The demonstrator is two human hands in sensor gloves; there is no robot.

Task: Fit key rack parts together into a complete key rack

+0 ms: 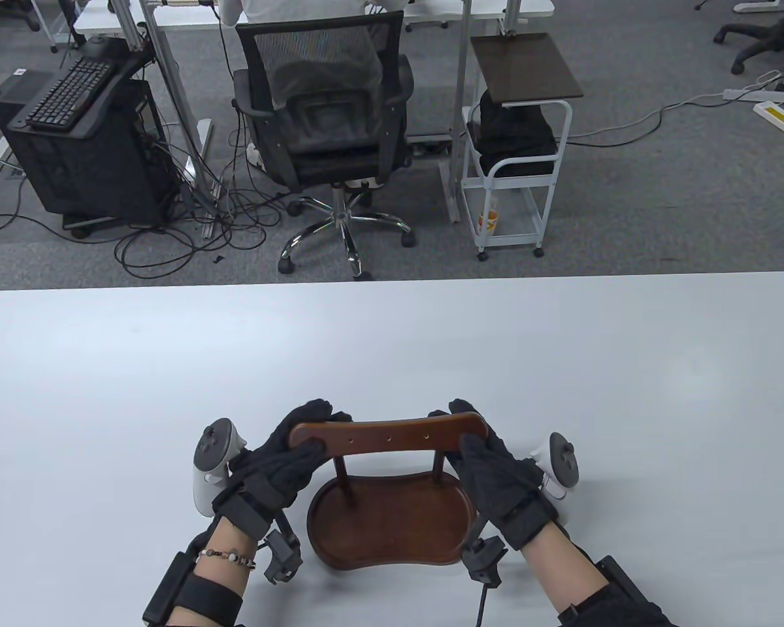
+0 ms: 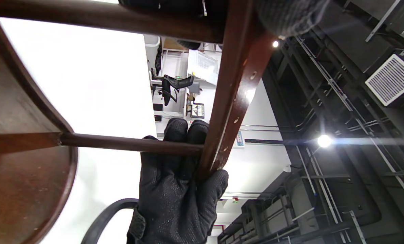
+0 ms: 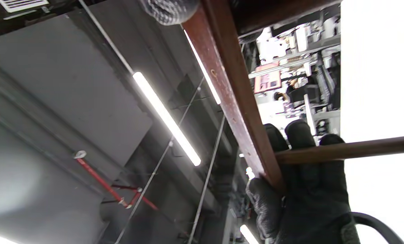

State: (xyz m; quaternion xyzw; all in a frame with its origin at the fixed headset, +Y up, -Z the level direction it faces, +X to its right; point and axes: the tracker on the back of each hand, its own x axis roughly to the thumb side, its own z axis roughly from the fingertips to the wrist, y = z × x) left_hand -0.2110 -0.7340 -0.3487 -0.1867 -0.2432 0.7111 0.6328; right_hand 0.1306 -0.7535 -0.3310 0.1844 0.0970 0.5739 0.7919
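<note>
Rack near table [image 1: 562, 366] edge: left hand [image 1: 287, 457] and right hand [image 1: 490, 464] each grip one end of the top bar [image 1: 385, 436], seating it on two posts [image 1: 342, 477] above the tray [image 1: 392, 522]; next, probably even downward pressure.
</note>
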